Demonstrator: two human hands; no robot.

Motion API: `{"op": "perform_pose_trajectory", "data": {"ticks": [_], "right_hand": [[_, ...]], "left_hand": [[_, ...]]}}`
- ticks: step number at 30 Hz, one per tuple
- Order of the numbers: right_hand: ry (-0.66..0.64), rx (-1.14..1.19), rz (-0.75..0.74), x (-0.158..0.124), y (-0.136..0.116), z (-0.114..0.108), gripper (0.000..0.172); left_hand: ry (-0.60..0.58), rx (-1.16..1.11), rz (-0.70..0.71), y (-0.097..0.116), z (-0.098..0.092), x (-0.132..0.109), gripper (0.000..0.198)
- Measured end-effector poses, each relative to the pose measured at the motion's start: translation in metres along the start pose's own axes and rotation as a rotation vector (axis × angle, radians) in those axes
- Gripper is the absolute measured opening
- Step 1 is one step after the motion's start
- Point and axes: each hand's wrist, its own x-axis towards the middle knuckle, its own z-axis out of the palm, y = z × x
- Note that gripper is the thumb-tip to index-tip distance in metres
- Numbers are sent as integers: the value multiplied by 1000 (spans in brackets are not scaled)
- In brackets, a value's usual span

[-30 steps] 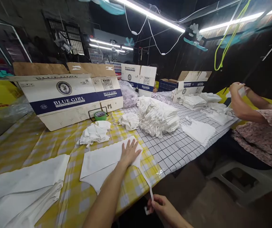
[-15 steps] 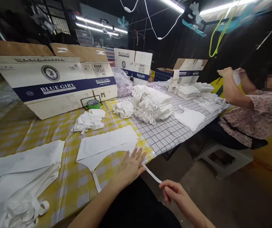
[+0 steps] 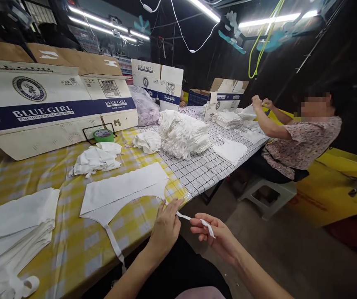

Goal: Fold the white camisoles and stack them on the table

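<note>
Strap (image 3: 184, 216) runs sideways between the hands: left hand (image 3: 167, 222) covers it, grip unclear; right hand (image 3: 220, 241) loosely holds its end. White scalloped panel (image 3: 124, 187) lies ahead-left, long axis crosswise, nearer the left.

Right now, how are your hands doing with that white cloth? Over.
Left hand at white strap, right hand holding its loose end. White cloth mostly flat on checked tablecloth. Crumpled white bundle beyond, away from both hands.

Tube lights (image 3: 204, 10) glare overhead; edges seem stretched.
</note>
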Motion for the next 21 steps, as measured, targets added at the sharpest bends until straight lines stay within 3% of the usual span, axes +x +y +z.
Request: {"op": "perform_pose_trajectory", "data": {"ticks": [2,5,9,12,18,21], "right_hand": [[12,-78,-36,7,4,4,25],[-23,-248,-93,15,5,15,29],[-60,-437,-160,16,0,29,32],[-70,-485,-186,16,-5,33,36],[-174,-478,-127,20,-2,29,36],[-161,-416,-66,23,1,27,34]], "left_hand": [[-25,-131,22,18,-10,-1,40],[-103,-318,-11,33,-18,-1,27],[-96,-574,-214,30,-15,0,30],[-85,-704,-257,24,-15,2,34],[-80,-497,-124,20,-28,9,22],[-75,-378,-97,17,-32,11,23]]}}
